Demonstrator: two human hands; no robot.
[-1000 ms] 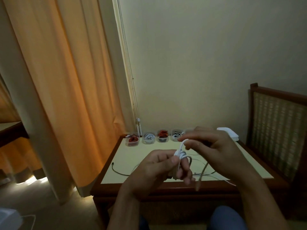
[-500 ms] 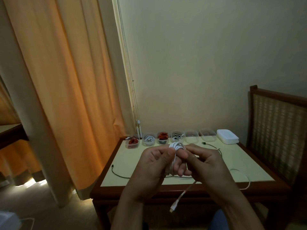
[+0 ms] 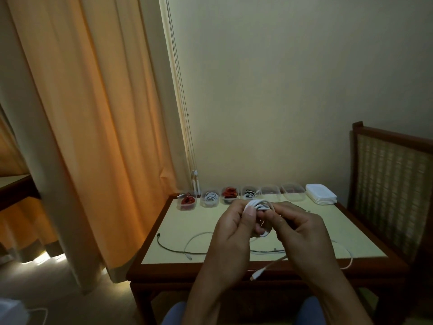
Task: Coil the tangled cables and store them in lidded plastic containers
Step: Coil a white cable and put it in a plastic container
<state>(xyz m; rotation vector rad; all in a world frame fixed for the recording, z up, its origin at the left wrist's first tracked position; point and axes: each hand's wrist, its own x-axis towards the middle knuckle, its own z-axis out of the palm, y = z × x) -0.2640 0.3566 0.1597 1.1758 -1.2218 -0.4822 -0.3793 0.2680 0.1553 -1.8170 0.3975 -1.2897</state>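
Both hands hold a white cable coil (image 3: 259,205) above the table's middle. My left hand (image 3: 234,227) grips the coil with thumb and fingers curled round its loops. My right hand (image 3: 298,227) pinches the coil's right side. The cable's loose tail with its plug (image 3: 254,276) hangs below my hands, over the table's front edge. Along the far edge stands a row of clear plastic containers: one with a red cable (image 3: 187,202), one with a white cable (image 3: 210,199), one with an orange cable (image 3: 229,194), one with a black and white cable (image 3: 249,194), and two that look empty (image 3: 293,194).
A stack of white lids (image 3: 321,197) sits at the table's far right. Loose dark and white cables (image 3: 187,248) lie on the cream tabletop (image 3: 182,226). A cane-backed chair (image 3: 393,184) stands to the right, an orange curtain (image 3: 89,137) to the left.
My right hand has come down from above the coil and now meets my left hand at it. The coil sits higher and the loose tail has grown shorter.
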